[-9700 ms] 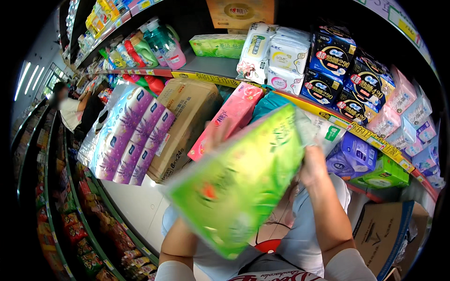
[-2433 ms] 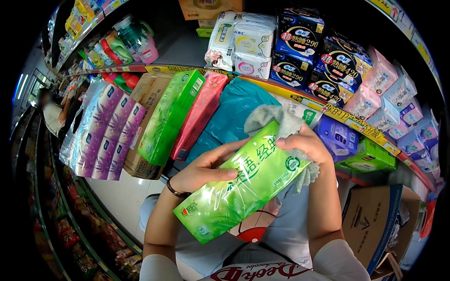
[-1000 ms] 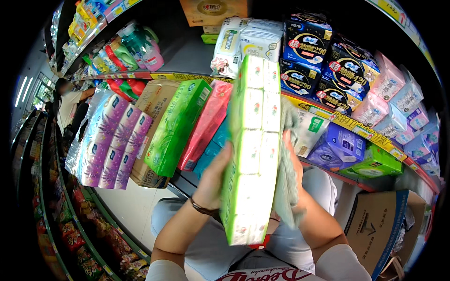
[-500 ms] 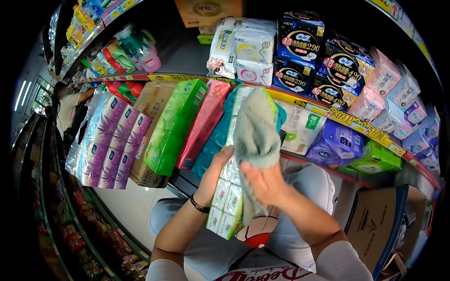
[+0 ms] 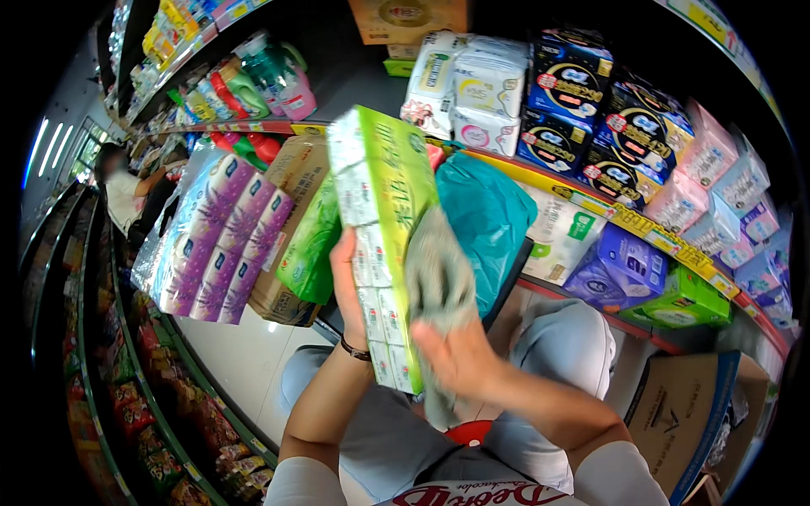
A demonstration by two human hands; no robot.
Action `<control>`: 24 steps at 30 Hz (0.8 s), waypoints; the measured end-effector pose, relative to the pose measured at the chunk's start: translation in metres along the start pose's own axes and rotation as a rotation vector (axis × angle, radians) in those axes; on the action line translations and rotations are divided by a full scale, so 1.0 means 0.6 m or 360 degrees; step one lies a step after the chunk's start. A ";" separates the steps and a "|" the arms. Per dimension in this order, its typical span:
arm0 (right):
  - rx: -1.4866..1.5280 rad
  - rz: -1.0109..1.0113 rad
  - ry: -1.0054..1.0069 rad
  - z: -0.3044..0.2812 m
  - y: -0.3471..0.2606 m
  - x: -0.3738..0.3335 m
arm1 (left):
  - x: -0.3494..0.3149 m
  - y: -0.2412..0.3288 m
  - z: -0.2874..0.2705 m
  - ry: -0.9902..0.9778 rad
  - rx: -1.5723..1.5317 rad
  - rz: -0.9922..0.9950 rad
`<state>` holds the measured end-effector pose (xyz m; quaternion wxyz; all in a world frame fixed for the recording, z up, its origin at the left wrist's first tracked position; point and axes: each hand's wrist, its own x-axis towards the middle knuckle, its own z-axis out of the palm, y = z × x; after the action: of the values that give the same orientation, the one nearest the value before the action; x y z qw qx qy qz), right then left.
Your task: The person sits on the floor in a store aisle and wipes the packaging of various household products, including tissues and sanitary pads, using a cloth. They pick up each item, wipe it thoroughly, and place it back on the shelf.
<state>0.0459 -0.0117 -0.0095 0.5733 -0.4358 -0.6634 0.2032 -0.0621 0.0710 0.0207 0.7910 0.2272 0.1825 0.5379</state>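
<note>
A long green-and-white pack of tissues (image 5: 384,181) is held up at a tilt in front of me, its clear side showing rows of small white packets. My left hand (image 5: 348,291) grips its left side, with the fingers partly hidden behind it. My right hand (image 5: 460,358) is closed on a grey-green cloth (image 5: 440,278), which lies against the pack's right side and hangs below the hand. Just behind the pack, a teal plastic bag (image 5: 485,223) shows on the right and a green tissue pack (image 5: 312,253) on the left.
Purple tissue rolls (image 5: 224,240) and a brown carton (image 5: 295,181) stand at left. Sanitary pad packs (image 5: 564,101) line the shelf ahead, above a purple tissue pack (image 5: 620,261). An opened cardboard box (image 5: 679,413) sits at lower right. Another person (image 5: 126,190) is far left.
The tissue pack has moved left and up, with its printed green face turned more into view. The cloth has slid lower along it, and more of the teal bag shows.
</note>
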 end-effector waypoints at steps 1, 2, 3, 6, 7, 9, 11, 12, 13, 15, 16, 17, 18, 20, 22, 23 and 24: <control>0.0049 -0.0045 -0.0150 0.005 -0.013 -0.013 | -0.001 0.013 0.000 0.0002 0.0001 0.0069; 0.0280 0.0000 -0.0240 0.007 -0.026 -0.020 | -0.004 0.026 -0.003 -0.0011 -0.0015 0.0175; 0.0293 -0.0061 -0.0222 0.012 -0.026 -0.029 | -0.006 0.036 -0.002 -0.0026 -0.0030 0.0278; 0.0502 0.0158 -0.0023 0.029 -0.009 -0.035 | -0.010 0.050 0.017 -0.0025 0.0085 0.0593; 0.0703 0.0365 0.0111 0.036 -0.006 -0.029 | -0.012 0.052 0.013 -0.0102 0.0060 0.0530; 0.1336 0.1109 0.0265 0.043 -0.008 -0.006 | -0.023 0.061 0.005 -0.0255 -0.0002 0.0419; 0.1795 0.1546 0.0259 0.020 0.000 0.007 | -0.019 0.049 -0.015 -0.0321 -0.0051 0.0480; 0.1993 0.1593 0.0336 0.025 0.004 0.009 | -0.016 0.051 -0.027 -0.0276 -0.0055 0.0444; 0.2194 0.1636 0.0412 0.028 0.005 0.013 | -0.016 0.052 -0.036 -0.0230 -0.0059 0.0409; 0.1817 0.1471 0.0601 0.022 0.005 0.025 | -0.015 0.053 -0.018 -0.0128 0.0318 0.0481; 0.1629 0.1384 0.0686 0.019 0.004 0.028 | -0.010 0.055 0.000 -0.0107 0.0477 0.0514; 0.1404 0.1269 0.0614 0.016 0.015 0.022 | -0.010 0.060 0.015 -0.0091 0.0643 0.0552; 0.1181 0.1152 0.0542 0.009 0.028 0.018 | -0.016 0.065 0.020 -0.0114 0.0994 0.0613; 0.0968 0.1143 0.0391 0.003 0.027 0.013 | -0.015 0.054 0.020 0.0014 0.1071 0.0705; 0.0763 0.1204 0.0179 -0.016 0.028 0.015 | -0.018 0.055 0.032 0.0049 0.1045 0.0643; 0.0674 0.1273 0.0041 -0.028 0.026 0.018 | -0.022 0.060 0.040 -0.0038 0.1122 0.0462; 0.0906 0.1274 0.0141 -0.031 0.014 0.029 | -0.029 0.066 0.042 -0.0115 0.1197 0.0281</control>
<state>0.0669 0.0030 -0.0012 0.5742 -0.4908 -0.3371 0.5620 -0.0855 0.0634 0.0644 0.6091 0.5350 0.3186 0.4912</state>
